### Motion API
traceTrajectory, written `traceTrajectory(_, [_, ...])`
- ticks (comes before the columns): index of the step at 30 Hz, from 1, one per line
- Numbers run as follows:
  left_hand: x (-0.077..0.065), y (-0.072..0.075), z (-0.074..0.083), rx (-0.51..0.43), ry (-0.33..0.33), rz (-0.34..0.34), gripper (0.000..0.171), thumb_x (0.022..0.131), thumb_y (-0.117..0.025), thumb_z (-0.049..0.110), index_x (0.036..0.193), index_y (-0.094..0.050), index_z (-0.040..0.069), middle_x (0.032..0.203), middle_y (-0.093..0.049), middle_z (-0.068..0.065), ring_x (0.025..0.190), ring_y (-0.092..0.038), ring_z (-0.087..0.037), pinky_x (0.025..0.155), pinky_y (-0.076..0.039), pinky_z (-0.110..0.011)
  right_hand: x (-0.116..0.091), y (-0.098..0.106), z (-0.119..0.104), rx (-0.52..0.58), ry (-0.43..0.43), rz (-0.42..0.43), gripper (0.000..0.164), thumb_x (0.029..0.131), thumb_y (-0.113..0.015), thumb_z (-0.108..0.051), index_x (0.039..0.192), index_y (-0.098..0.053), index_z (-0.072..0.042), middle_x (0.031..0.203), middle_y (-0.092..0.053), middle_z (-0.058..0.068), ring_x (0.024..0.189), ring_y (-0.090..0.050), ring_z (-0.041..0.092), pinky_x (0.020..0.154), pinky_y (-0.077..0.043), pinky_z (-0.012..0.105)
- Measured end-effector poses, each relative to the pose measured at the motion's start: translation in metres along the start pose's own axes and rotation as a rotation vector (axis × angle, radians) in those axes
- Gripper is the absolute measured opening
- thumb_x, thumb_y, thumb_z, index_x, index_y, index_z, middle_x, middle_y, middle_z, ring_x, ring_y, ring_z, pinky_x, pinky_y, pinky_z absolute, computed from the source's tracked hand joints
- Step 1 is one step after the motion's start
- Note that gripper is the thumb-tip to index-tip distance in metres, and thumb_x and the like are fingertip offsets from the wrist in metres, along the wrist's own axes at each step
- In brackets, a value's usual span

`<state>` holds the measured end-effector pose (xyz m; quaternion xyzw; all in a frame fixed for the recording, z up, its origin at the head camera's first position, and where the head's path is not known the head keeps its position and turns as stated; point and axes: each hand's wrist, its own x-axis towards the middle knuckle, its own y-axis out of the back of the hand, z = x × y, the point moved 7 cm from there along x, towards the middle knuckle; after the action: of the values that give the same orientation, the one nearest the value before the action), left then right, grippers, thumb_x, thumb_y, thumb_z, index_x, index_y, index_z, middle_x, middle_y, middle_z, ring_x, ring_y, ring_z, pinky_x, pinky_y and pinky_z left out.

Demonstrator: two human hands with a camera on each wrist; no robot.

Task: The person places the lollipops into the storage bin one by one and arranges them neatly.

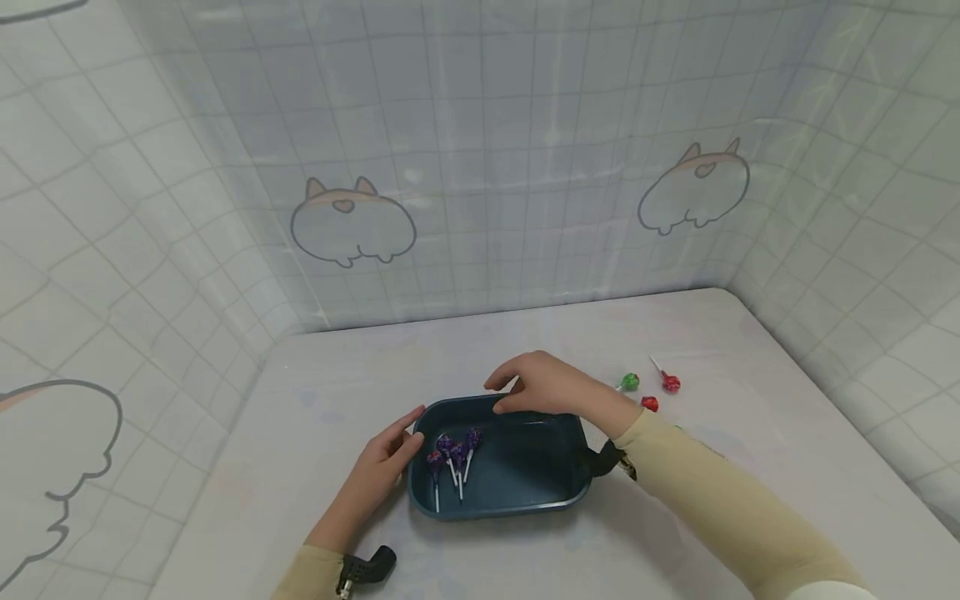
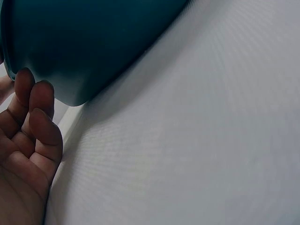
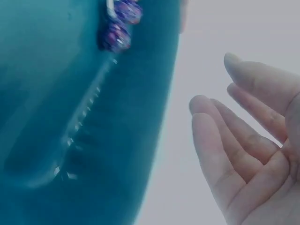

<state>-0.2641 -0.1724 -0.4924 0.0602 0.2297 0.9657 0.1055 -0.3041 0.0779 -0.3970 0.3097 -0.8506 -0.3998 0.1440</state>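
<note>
A dark blue-green tray (image 1: pixel 517 505) with rounded corners sits on the white table. Several purple-wrapped lollipops (image 1: pixel 459 454) lie in its left part, white sticks toward the near side; two of their heads (image 3: pixel 117 36) show in the right wrist view. At the tray's left end, my left hand (image 1: pixel 375 468) touches the far left corner, thumb at the rim and fingertips (image 2: pixel 42 96) against the outer wall. My right hand (image 1: pixel 543 383) hovers by the far rim with fingers loosely bent. Nothing lies between its thumb and fingers (image 3: pixel 208 140) in the right wrist view.
Right of the tray lie a green lollipop (image 1: pixel 630 382), a red lollipop (image 1: pixel 671 383) with its stick pointing away, and another red one (image 1: pixel 649 403) beside the right sleeve (image 1: pixel 720 492). The sleeve partly covers things there. A grid-patterned curtain (image 1: pixel 480 208) surrounds the table.
</note>
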Motion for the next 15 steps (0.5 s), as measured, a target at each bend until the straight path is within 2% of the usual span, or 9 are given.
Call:
traceTrajectory(4, [-0.004, 0.001, 0.014, -0.009, -0.008, -0.003, 0.047, 0.102, -0.058, 0.026, 0.147, -0.049, 0.017, 0.082, -0.055, -0.008, 0.067, -0.051, -0.029, 0.055, -0.044, -0.03, -0.012, 0.018, 0.007, 0.01, -0.003, 0.09, 0.035, 0.09, -0.075, -0.032, 0.124, -0.069, -0.022, 0.119, -0.066, -0.004, 0.097, -0.065, 0.005, 0.079, -0.052, 0.03])
traceTrajectory(8, [-0.004, 0.002, 0.014, -0.009, -0.014, 0.005, 0.047, 0.102, -0.058, 0.026, 0.147, -0.049, 0.016, 0.082, -0.055, -0.008, 0.066, -0.051, -0.027, 0.054, -0.044, -0.029, -0.023, 0.033, 0.016, 0.012, 0.001, 0.163, 0.037, 0.09, -0.075, -0.034, 0.124, -0.069, -0.021, 0.118, -0.067, -0.004, 0.097, -0.065, 0.008, 0.08, -0.053, 0.032])
traceTrajectory(15, [-0.003, 0.002, 0.009, -0.007, -0.01, 0.008, 0.047, 0.102, -0.058, 0.028, 0.147, -0.049, 0.019, 0.081, -0.056, -0.009, 0.066, -0.051, -0.031, 0.054, -0.044, -0.029, -0.048, 0.05, 0.041, 0.067, -0.122, 0.254, 0.039, 0.087, -0.077, -0.037, 0.122, -0.07, -0.022, 0.115, -0.068, -0.005, 0.098, -0.065, 0.01, 0.079, -0.053, 0.035])
